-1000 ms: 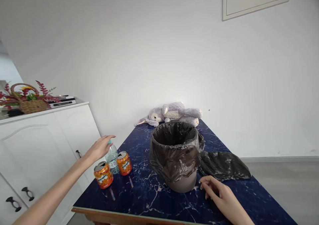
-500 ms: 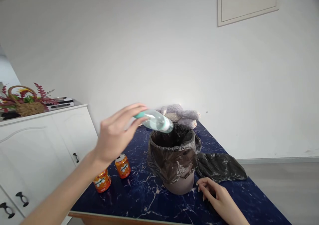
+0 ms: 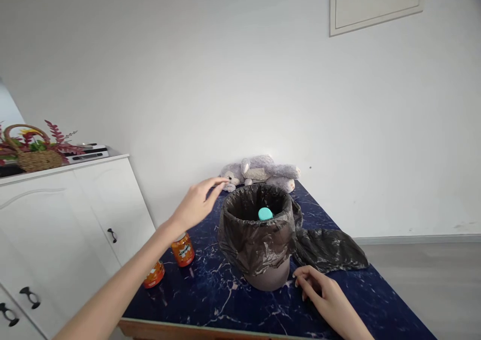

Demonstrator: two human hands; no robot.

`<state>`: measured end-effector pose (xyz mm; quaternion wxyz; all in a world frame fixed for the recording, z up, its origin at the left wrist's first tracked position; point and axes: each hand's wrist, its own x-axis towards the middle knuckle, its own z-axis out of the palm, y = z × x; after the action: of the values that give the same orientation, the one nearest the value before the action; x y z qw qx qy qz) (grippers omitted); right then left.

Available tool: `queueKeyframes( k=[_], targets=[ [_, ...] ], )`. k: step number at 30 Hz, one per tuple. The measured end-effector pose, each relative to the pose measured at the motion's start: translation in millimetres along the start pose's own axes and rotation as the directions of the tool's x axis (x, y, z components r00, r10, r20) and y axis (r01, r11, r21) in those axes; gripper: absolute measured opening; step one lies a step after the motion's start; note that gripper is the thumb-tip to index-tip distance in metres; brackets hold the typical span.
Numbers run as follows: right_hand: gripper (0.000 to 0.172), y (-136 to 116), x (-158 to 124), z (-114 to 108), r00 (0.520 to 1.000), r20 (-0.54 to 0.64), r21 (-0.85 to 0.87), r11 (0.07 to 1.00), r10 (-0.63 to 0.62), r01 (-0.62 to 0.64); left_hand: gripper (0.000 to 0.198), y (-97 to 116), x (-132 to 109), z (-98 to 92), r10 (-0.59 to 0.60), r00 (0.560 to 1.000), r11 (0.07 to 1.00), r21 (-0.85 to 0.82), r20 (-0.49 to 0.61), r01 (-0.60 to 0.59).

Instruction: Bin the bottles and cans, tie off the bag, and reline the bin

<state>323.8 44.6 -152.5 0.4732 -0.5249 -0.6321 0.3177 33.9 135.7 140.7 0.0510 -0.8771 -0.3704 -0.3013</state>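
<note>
A round bin (image 3: 268, 277) lined with a dark plastic bag (image 3: 255, 239) stands on the blue marble table (image 3: 225, 300). Inside it the teal cap of a water bottle (image 3: 265, 213) shows above the rim. My left hand (image 3: 197, 203) hovers just left of the bin's rim, fingers stretched out and holding nothing. My right hand (image 3: 325, 295) rests on the table by the bin's base, fingers loosely curled and empty. Two orange soda cans (image 3: 183, 248) (image 3: 154, 275) stand on the table under my left forearm.
A spare dark bag (image 3: 330, 249) lies right of the bin. A grey plush toy (image 3: 259, 172) lies at the table's far end by the wall. A white cabinet (image 3: 56, 214) on the left carries a flower basket (image 3: 32, 152).
My left hand lifted the water bottle from beside the cans, carried it over the bin and let it go; the bottle now sits inside the bin. The right hand stayed put.
</note>
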Motion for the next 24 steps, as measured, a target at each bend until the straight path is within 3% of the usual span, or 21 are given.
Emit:
queueKeyframes(
  k=[2,3,4,6,9,11,14,19,24],
  targets=[
    [0.047,-1.4,0.0,0.6,1.000,-0.011,0.016,1.000,-0.001,0.001,0.048,-45.5,-11.5,2.3,-0.130,0.984,0.977,0.183,0.122,0.106],
    [0.047,-1.4,0.1,0.9,1.000,-0.014,0.021,1.000,0.001,0.000,0.053,-67.6,-19.7,4.5,-0.225,0.949,0.946,0.282,0.221,0.159],
    [0.047,-1.1,0.1,1.2,1.000,-0.019,0.023,1.000,0.001,-0.001,0.060,-87.8,-29.1,7.0,-0.351,0.883,0.900,0.373,0.310,0.227],
    [0.047,0.0,0.0,1.5,1.000,-0.028,0.026,1.000,-0.002,0.003,0.079,-119.4,-49.6,12.2,-0.481,0.790,0.844,0.444,0.380,0.300],
    [0.046,0.0,-0.2,1.5,0.999,-0.038,0.030,1.000,-0.004,0.005,0.090,-143.7,-76.4,20.8,-0.568,0.692,0.802,0.486,0.445,0.346],
    [0.046,-1.4,-0.4,1.0,0.999,-0.038,0.028,1.000,-0.009,0.010,0.083,-149.6,-87.9,28.9,-0.584,0.663,0.795,0.495,0.468,0.350],
    [0.046,-3.4,-0.5,0.4,0.999,-0.034,0.021,0.999,-0.024,0.024,0.069,-152.2,-95.4,46.4,-0.595,0.670,0.780,0.518,0.443,0.351],
    [0.046,-0.5,-1.2,0.2,0.999,-0.037,0.021,1.000,-0.016,0.017,0.050,-149.7,-97.2,76.3,-0.579,0.752,0.744,0.581,0.314,0.330],
    [0.048,4.3,-0.5,1.2,1.000,-0.009,0.011,1.000,0.006,-0.006,0.048,-138.2,-94.8,81.2,-0.543,0.800,0.743,0.591,0.255,0.316]
  ],
)
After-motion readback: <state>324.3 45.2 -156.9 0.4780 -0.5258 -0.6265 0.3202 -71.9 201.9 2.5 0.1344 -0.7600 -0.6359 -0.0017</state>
